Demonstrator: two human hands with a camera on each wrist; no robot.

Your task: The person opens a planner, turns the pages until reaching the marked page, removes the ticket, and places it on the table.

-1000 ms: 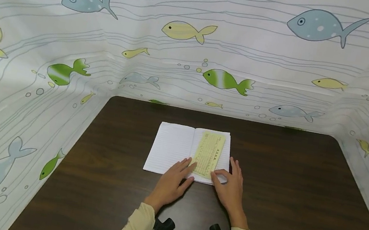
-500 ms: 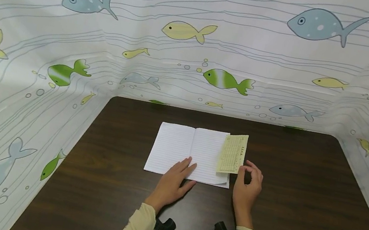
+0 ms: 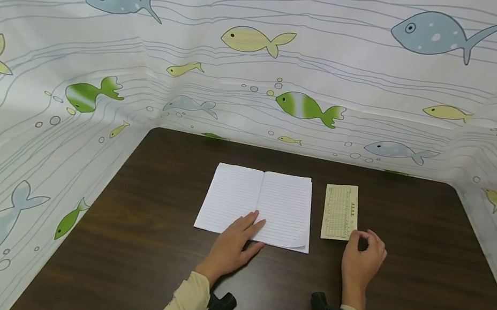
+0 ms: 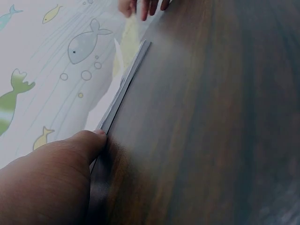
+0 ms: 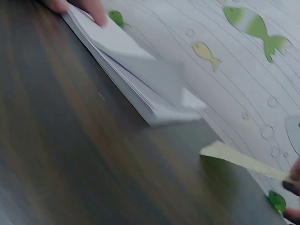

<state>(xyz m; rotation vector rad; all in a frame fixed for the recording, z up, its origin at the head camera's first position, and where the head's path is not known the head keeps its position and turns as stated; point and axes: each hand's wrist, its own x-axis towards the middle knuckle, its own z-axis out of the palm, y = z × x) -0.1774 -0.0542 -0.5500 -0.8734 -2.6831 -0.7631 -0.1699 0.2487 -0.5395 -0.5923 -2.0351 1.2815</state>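
An open lined notebook (image 3: pixel 234 196) lies on the dark table, its right pages slightly lifted at the near corner. My left hand (image 3: pixel 234 247) rests on the notebook's near edge around the centre fold, fingers extended, the thumb at the edge. To the right of the notebook, my right hand (image 3: pixel 362 262) pinches the lower right corner of a yellow printed paper slip (image 3: pixel 339 213) between thumb and index finger. In the right wrist view the slip (image 5: pixel 243 161) appears raised off the wood, apart from the notebook (image 5: pixel 126 79).
The dark wooden table (image 3: pixel 123 265) spreads around the notebook. A white fish-patterned sheet (image 3: pixel 240 83) stands as a backdrop along the back and both sides. Each wrist wears a black camera device, such as the left one (image 3: pixel 222 304).
My right hand has drawn the yellow paper slip off the notebook's right page and carried it right, over the table. My left hand has stayed on the notebook.
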